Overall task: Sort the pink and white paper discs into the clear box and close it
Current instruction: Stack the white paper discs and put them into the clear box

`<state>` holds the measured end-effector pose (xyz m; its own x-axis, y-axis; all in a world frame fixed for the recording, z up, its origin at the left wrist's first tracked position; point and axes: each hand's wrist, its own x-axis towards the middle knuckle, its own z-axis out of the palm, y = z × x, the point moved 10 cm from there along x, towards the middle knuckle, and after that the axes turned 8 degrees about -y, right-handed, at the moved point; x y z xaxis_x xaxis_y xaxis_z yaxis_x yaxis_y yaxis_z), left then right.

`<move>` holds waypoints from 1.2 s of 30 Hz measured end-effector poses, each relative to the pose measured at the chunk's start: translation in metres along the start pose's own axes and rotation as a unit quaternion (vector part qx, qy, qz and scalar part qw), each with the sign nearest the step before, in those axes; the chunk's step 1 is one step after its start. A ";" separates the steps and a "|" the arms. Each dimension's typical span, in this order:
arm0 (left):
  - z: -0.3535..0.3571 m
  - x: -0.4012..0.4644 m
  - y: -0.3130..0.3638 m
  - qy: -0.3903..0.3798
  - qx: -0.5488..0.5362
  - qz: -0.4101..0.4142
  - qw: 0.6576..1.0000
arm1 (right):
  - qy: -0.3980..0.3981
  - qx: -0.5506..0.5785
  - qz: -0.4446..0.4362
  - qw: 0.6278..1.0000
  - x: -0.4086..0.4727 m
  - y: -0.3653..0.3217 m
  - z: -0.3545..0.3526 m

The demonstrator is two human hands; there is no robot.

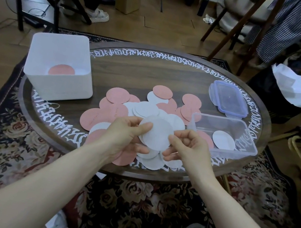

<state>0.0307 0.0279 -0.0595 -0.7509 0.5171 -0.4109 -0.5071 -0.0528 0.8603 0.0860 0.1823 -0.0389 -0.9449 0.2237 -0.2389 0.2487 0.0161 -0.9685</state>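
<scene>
White paper discs [157,135], thin and round, sit as a small stack between both hands just above the near part of the round dark wooden counter [133,71]. The left hand [124,135] pinches the stack's left edge, thumb on top and fingers beneath; the right hand [190,146] pinches the right edge with curled fingers.

The clear rectangular plastic box [249,138] stands open just to the right, at the counter's right side, with one white disc [223,140] already lying in it. Its clear lid with a purple rim [227,99] rests behind it, apart from the box. A loose pile of pink and white paper discs [120,97] spreads across the middle of the counter, some reaching the near rim.

To do this step well, I would square the stack's edges, keep it flat, and lower it over the box's near wall so no sheet catches or slides out; paper this light likely fans apart if gripped loosely.

The way from hands to box looks open, though the box sits near the counter's edge, so a push could send it off. A white square plastic bin [60,67] with a pink disc inside stands well to the left.
</scene>
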 end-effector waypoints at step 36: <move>-0.001 0.005 0.008 -0.023 0.031 0.035 0.999 | -0.037 -0.027 0.030 0.999 0.009 -0.001 -0.002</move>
<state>0.0225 0.0290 -0.0554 -0.7622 0.5535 -0.3357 -0.4255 -0.0374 0.9042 0.0780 0.1865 -0.0395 -0.9408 0.1535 -0.3022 0.3139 0.0582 -0.9477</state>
